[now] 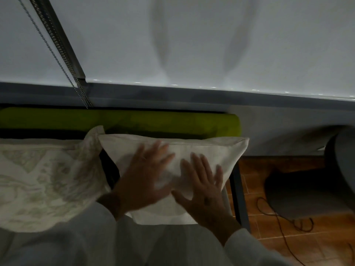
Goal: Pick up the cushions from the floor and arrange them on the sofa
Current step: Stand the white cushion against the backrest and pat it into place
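A plain cream cushion (211, 152) stands at the right end of the sofa, leaning back toward the green bolster (134, 121). Both my hands lie flat on its front with fingers spread: my left hand (144, 179) on its left half, my right hand (203, 187) on its lower right part. Neither hand grips anything. A second cream cushion (38, 179) with a pale leafy pattern stands to the left, its corner touching the plain one. My sleeves hide the sofa seat below.
A dark sofa frame post (240, 194) runs down beside the cushion. To the right is orange tiled floor (269, 227) with a black cable (284, 221) and a dark round object (299, 194). White roller blinds (192, 45) and a bead chain (57, 58) hang behind the sofa.
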